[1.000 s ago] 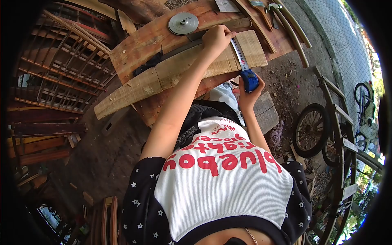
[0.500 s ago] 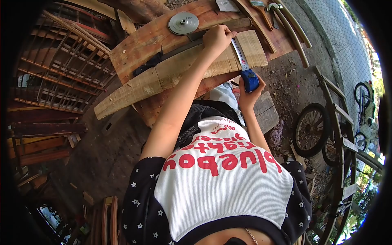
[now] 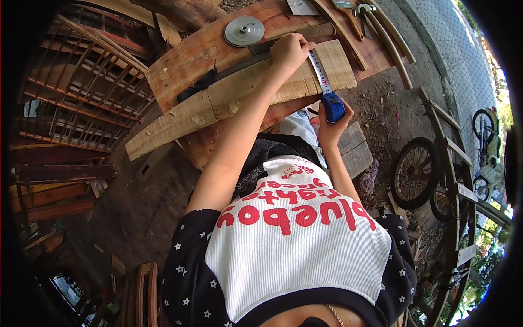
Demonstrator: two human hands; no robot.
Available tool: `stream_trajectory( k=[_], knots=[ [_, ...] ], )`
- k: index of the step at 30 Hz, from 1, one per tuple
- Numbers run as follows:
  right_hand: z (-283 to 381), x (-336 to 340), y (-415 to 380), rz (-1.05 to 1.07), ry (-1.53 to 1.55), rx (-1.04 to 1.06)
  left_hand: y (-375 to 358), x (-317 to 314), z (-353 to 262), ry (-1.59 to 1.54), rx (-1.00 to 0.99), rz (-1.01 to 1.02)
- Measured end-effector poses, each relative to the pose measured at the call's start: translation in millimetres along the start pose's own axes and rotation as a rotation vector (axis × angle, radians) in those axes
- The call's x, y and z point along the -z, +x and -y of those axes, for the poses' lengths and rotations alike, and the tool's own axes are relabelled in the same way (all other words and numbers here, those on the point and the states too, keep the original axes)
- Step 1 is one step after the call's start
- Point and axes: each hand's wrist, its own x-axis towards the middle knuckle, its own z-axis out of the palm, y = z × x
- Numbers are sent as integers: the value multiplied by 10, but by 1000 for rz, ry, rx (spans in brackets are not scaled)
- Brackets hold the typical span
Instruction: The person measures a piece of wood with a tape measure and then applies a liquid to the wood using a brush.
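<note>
A long, pale wooden plank (image 3: 234, 94) with a slight curve lies across the workbench. Over its right part, the white blade of a tape measure (image 3: 333, 107) is pulled out across the width. My left hand (image 3: 290, 52) is closed in a pinch on the blade's end at the plank's far edge, its wrist above the wood. My right hand (image 3: 332, 128) grips the blue tape case just past the near edge; the palm side is partly hidden by the case.
On the reddish workbench (image 3: 180, 70) are a grey metal disc (image 3: 244, 31), a dark cloth (image 3: 197, 86), a hammer (image 3: 366, 19), a brush (image 3: 348, 12) and curved wooden strips (image 3: 389, 49). Wooden lattice panels (image 3: 92, 82) stand left. Right are a spoked wheel (image 3: 415, 173) and a ladder-like frame (image 3: 463, 185).
</note>
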Motion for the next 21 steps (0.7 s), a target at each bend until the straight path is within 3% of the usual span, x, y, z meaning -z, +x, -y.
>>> stream_trajectory(
  k=[21],
  knots=[
    [13,7,4,-1,3,19,11,-10,26,25,6,22]
  ],
)
